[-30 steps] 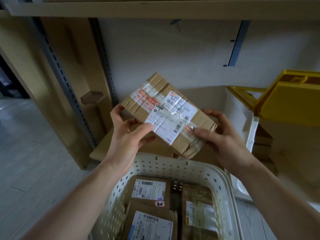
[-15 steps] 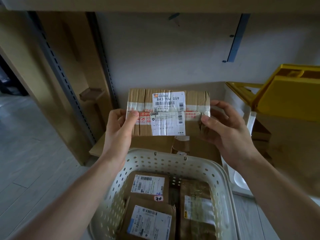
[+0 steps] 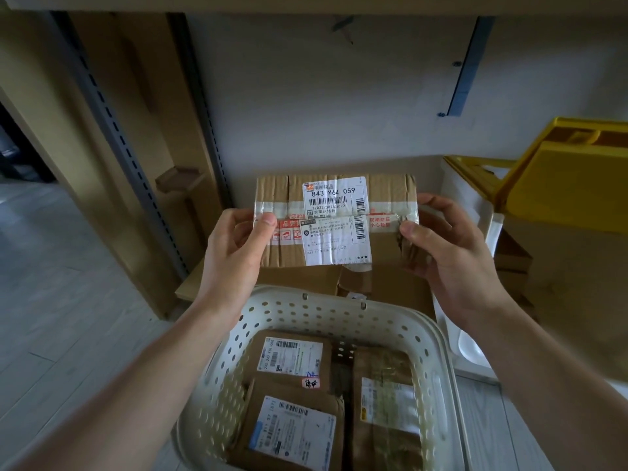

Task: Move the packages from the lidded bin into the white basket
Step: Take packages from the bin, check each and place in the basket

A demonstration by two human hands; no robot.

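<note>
The package [image 3: 334,220], a taped cardboard box with its labels facing up, is held level above the far rim of the white basket [image 3: 339,309]. The left hand [image 3: 234,248] and right hand [image 3: 445,246] each grip one end. Three packages lie in the basket.

Single head-worn wide-angle view, looking forward and down from close above. Left hand [image 3: 234,253] at 10 o'clock and right hand [image 3: 452,253] at 2 o'clock of centre, white basket [image 3: 438,338] near at 6 o'clock, wall [image 3: 339,96] at 12.
</note>
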